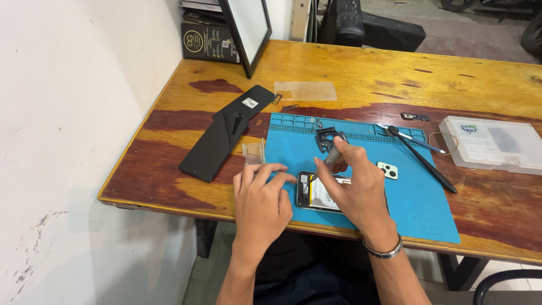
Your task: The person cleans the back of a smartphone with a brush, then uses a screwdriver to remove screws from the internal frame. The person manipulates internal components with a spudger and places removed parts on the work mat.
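One opened phone (316, 193), its back removed and a pale battery exposed, was laid on the blue mat (418, 197) at the near edge of the desk (367, 68). A dark printed box (206, 42) was stood by the wall, and a clear plastic case (491, 144) lay at the right. The phone's edge was steadied by the left hand (261, 200), fingers curled; a grey tool (332, 156) was pinched in the right hand (353, 189).
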Available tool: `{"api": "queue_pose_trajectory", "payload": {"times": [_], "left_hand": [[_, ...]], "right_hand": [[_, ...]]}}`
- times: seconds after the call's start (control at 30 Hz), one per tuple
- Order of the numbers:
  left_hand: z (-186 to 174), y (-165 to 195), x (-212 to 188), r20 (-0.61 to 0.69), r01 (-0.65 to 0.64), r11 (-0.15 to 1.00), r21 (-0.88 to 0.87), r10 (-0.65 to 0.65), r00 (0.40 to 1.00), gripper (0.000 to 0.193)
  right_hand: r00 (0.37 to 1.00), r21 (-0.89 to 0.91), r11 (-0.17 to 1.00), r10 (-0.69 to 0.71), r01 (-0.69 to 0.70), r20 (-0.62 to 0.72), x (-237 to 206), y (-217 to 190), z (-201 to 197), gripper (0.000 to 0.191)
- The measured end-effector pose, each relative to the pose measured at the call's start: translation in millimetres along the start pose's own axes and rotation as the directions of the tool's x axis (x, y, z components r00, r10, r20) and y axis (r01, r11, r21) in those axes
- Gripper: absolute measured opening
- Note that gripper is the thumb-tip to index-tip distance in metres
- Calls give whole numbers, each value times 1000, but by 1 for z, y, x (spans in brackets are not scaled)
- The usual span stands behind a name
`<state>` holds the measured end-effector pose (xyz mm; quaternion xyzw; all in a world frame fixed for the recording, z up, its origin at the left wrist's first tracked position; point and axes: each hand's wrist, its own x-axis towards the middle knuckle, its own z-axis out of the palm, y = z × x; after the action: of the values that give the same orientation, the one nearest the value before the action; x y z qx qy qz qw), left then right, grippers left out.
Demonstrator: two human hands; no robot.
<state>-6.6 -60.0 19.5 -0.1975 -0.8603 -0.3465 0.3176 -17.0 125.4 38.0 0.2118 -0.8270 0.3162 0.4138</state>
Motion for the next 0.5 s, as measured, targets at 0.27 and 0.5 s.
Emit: {"api": "queue_pose_trajectory", "payload": {"times": [0.27,0.5], "left_hand": [[0,1,-1,-11,-9,1000,1,9,1000,23],[-2,2,1,4,-20,1000,-3,20,1000,22]], "right_hand": [[999,-51,998,37,-36,20,1,-6,4,48],[988,165,984,-93,72,123,13,-11,-7,55]]}}
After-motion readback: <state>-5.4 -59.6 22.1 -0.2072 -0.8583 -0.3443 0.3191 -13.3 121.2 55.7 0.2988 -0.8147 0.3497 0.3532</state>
